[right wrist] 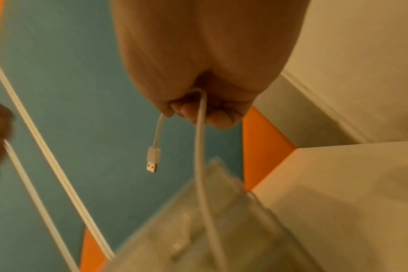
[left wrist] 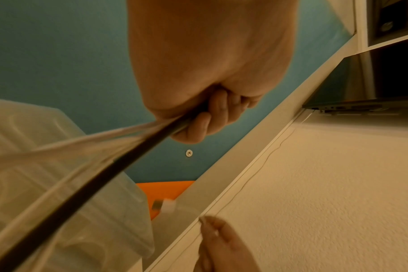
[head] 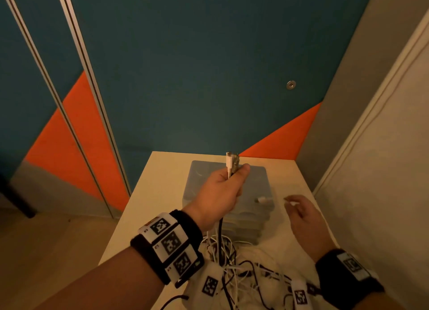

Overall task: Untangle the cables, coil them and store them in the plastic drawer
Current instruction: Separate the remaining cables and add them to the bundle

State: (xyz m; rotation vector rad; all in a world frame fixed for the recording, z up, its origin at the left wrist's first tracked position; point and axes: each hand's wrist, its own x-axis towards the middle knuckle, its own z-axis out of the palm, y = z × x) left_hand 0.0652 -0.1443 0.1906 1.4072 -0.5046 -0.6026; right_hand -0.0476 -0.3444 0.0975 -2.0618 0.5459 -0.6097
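Your left hand [head: 220, 191] grips several white and black cable ends, raised above the near tangled pile of cables [head: 241, 270]. Your right hand [right wrist: 205, 103] pinches one white USB cable [right wrist: 154, 160]. The translucent plastic drawer unit [head: 253, 189] sits behind the pile. Nothing is coiled or stored yet.

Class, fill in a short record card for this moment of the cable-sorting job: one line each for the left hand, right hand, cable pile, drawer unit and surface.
Left hand: left hand raised, grips a bunch of white and black cables, plug ends up
Right hand: right hand pinches a thin white USB cable
Cable pile: tangled white and black cables on the table
Drawer unit: translucent plastic drawer unit, behind the pile
Surface: pale table
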